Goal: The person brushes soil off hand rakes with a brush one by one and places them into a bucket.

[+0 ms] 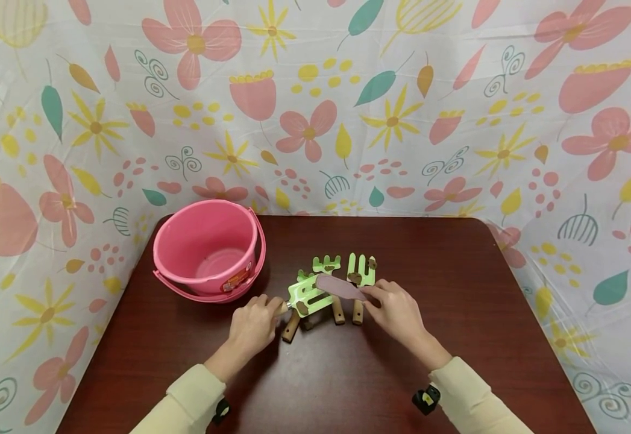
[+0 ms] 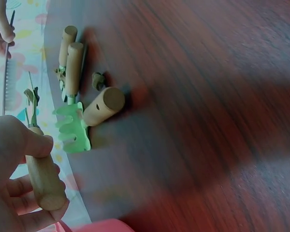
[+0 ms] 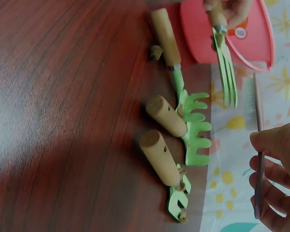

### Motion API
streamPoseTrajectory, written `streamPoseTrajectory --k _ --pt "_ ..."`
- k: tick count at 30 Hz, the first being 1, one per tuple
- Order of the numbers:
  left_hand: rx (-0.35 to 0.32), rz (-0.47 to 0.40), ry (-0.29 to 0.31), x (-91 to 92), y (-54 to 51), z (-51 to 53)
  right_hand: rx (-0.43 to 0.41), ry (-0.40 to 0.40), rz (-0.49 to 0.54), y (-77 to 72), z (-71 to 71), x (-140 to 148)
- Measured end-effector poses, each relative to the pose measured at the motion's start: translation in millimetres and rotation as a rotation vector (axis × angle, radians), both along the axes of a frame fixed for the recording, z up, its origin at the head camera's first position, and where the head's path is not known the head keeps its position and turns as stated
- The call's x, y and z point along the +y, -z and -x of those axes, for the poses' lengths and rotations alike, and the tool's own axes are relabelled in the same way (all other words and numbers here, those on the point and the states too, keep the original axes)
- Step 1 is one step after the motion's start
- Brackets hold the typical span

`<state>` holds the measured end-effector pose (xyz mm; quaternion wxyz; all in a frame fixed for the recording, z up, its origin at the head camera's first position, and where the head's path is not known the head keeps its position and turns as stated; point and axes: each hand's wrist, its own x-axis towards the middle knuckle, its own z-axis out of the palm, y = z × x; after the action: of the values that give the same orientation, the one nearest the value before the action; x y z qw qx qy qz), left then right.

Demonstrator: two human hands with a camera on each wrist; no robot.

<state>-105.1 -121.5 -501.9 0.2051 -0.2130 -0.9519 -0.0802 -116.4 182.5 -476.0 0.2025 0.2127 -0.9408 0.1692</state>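
Note:
My left hand (image 1: 255, 322) grips the wooden handle (image 2: 44, 181) of a small green garden fork (image 1: 311, 295), raised above the table with brown clumps on its tines. With fingers and thumb my right hand (image 1: 396, 313) pinches a mauve brush (image 1: 339, 286), whose white bristles (image 3: 250, 104) show in the right wrist view. In the head view the brush head overlaps the fork's tips; the right wrist view shows a gap between them. Below lie two green hand rakes (image 3: 197, 142) (image 3: 192, 104) and another fork (image 1: 361, 271) with brown bits on it.
A pink bucket (image 1: 187, 241) stands at the table's back left, its handle hanging down. One loose brown clump (image 3: 155, 52) lies beside a rake handle. A flowered cloth (image 1: 315, 108) hangs behind and at both sides of the dark wooden table (image 1: 456, 265).

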Motion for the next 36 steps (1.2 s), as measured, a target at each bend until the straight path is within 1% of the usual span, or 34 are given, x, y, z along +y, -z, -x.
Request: streamPoseTrajectory --k 3,7,11,16,21,25,30,36 --pt "0.000 0.000 0.004 5.6 -1.2 1.7 0.008 -0.013 0.008 1.5 -1.0 -3.7" --pt "0.017 -0.013 0.011 12.9 -1.0 4.6 0.009 -0.034 0.006 4.6 -1.8 -7.8" --pt "0.017 -0.010 0.008 19.9 -2.3 7.0 0.011 -0.037 0.011 3.9 -1.7 -11.3" --pt "0.018 0.005 0.007 28.8 -2.6 9.9 -0.009 -0.010 0.007 0.4 -0.8 -17.5" --pt "0.034 -0.012 0.009 36.0 -0.9 12.1 -0.045 0.011 -0.005 -3.2 -0.2 -26.0" --pt "0.024 -0.023 0.004 39.7 -2.1 13.7 -0.060 0.038 -0.007 -4.4 -0.8 -30.5" --pt "0.008 -0.018 -0.019 41.2 -4.1 16.3 -0.050 0.062 0.008 -4.4 -2.7 -33.6" --pt "0.026 -0.022 -0.033 41.0 -6.0 17.8 -0.024 0.064 0.008 -3.0 -4.3 -33.7"
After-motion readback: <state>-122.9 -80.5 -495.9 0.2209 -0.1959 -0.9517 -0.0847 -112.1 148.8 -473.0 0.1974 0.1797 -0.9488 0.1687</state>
